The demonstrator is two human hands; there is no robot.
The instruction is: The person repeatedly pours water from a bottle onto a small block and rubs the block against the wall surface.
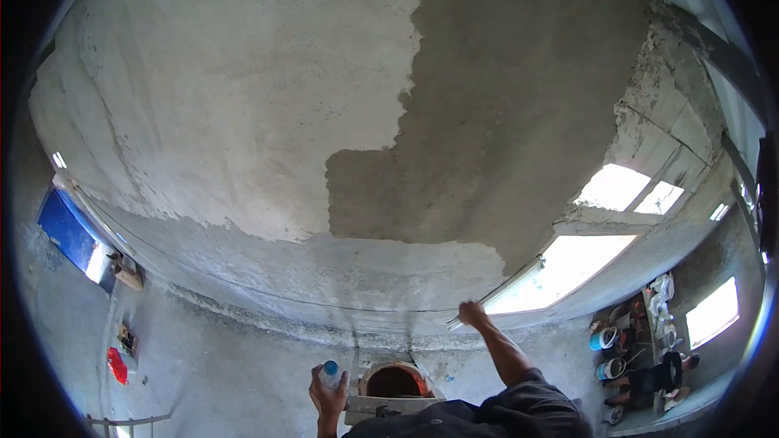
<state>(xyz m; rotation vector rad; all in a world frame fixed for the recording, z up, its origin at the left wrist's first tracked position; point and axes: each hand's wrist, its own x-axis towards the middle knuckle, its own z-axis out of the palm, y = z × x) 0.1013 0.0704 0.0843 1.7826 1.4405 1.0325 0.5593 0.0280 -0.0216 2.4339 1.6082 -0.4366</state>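
Observation:
My left hand (327,396) is wrapped around a clear plastic bottle (329,374) with a blue cap, held upright low in the view. My right arm reaches forward, and my right hand (471,315) is closed in front of the wall, close to the lower end of a thin straight strip (513,280) along the bright opening. Whether the fingers grip the strip or something small is hidden. Between my arms, a round bucket (363,381) with a dark inside stands on a board (369,404). Ahead, the wall carries a darker, wet-looking plaster patch (503,113) beside paler plaster (243,89).
A bright doorway-like opening (568,268) and smaller window holes (613,186) break the wall at right. Another person (667,375) is at far right among buckets (604,339). A blue panel (73,227) and a red item (117,366) are at left. A thin cable (268,288) crosses the lower wall.

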